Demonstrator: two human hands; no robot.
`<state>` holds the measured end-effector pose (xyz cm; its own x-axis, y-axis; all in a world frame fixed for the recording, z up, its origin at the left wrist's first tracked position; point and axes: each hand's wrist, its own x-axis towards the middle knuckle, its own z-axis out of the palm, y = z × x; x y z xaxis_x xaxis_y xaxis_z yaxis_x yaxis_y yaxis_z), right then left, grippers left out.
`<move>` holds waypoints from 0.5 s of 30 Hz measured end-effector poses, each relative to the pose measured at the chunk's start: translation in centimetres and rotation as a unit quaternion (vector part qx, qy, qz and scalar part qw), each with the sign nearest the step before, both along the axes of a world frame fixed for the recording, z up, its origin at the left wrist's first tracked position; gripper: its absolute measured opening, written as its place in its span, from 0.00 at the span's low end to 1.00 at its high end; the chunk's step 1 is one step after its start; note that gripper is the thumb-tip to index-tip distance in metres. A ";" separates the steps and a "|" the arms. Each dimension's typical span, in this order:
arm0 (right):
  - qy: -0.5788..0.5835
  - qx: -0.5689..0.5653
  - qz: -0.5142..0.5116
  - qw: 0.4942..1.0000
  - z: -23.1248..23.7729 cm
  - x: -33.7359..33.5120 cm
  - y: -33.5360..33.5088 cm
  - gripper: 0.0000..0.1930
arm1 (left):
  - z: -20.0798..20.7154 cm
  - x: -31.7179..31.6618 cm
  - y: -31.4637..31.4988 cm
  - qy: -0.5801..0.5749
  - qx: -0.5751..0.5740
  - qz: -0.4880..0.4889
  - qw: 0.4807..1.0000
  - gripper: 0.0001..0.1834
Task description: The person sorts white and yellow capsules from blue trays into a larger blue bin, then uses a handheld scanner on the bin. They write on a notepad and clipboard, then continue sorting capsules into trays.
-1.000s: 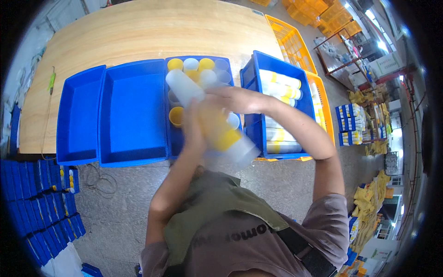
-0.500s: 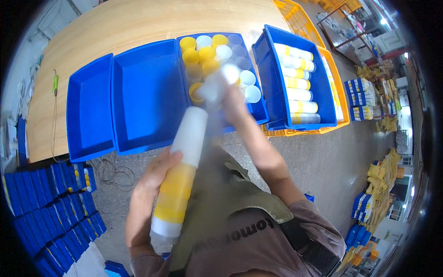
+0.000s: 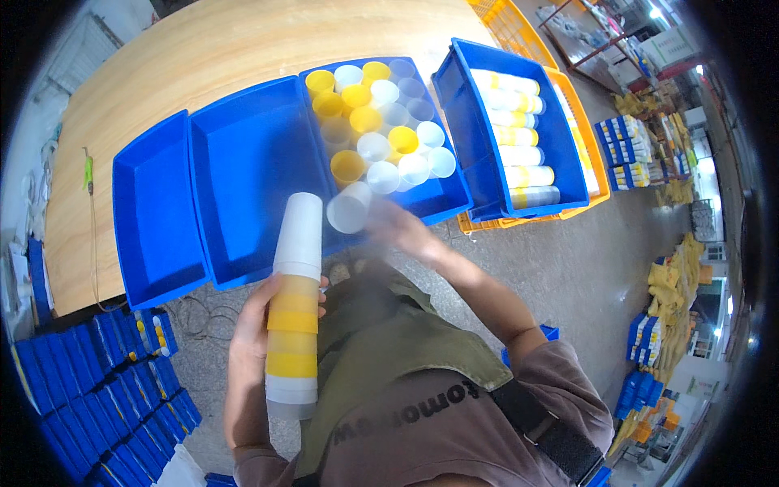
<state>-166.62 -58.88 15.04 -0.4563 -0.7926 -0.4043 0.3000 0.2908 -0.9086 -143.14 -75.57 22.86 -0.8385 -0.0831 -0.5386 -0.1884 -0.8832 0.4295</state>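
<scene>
My left hand (image 3: 264,311) is closed round a tall stack of nested plastic cups (image 3: 293,349), white at the upper end, yellow along the middle and clear at the bottom. The stack stands nearly upright before my apron. My right hand (image 3: 402,231), smeared by motion, has a single translucent white cup (image 3: 350,208) at its fingertips, just off the near edge of the cup tray. In that blue tray (image 3: 442,213) several yellow, white and clear cups (image 3: 374,147) stand in rows, mouths up.
Two shallow blue trays (image 3: 251,178) (image 3: 158,219) lie to the left on the wooden table (image 3: 243,40). At the right, a deeper blue bin (image 3: 462,122) holds several cup stacks (image 3: 519,138), with yellow crates (image 3: 596,154) beside it. Blue bins (image 3: 97,390) are piled at lower left.
My right hand has come back from over the tray toward me, with a white cup at its fingers. The stack in my left hand has turned more upright, and more cups show in the tray.
</scene>
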 end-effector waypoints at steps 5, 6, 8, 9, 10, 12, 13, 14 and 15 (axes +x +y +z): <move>0.293 -0.014 0.019 0.956 0.2 2.7 0.8 0.37 | 0.3 -2.7 0.3 -0.009 0.008 -0.092 0.996 0.30; 0.360 -0.004 0.011 0.933 0.3 2.9 0.8 0.39 | 0.4 -3.2 0.3 -0.008 0.014 -0.108 0.994 0.30; 0.393 0.034 0.026 0.919 0.7 3.1 0.8 0.38 | 0.5 -3.8 0.4 -0.023 0.016 -0.121 0.992 0.30; 0.421 0.031 0.029 0.906 1.0 3.0 0.8 0.38 | 0.5 -4.0 0.5 -0.037 0.012 -0.119 0.992 0.30; 0.399 0.041 0.032 0.916 1.4 3.0 0.8 0.38 | 0.5 -4.2 0.5 -0.051 0.007 -0.117 0.992 0.30; 0.355 0.061 0.057 0.931 2.3 3.3 1.0 0.39 | 0.5 -5.0 0.4 -0.051 0.031 -0.135 0.989 0.30; 0.420 0.052 0.017 0.906 2.8 3.5 1.2 0.38 | 0.6 -5.4 0.4 -0.051 0.042 -0.143 0.988 0.30; 0.475 0.054 -0.013 0.878 3.3 3.9 1.3 0.36 | 0.7 -5.7 0.5 -0.061 0.042 -0.153 0.985 0.30; 0.529 0.054 -0.038 0.846 3.8 4.3 1.6 0.35 | 0.8 -6.0 0.7 -0.071 0.043 -0.163 0.983 0.30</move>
<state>-162.31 -57.27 18.82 -0.6562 -0.7289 0.1953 -0.6435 0.4053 -0.6493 -149.19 -74.89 23.62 -0.7284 0.2291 -0.6457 -0.5206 -0.7978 0.3042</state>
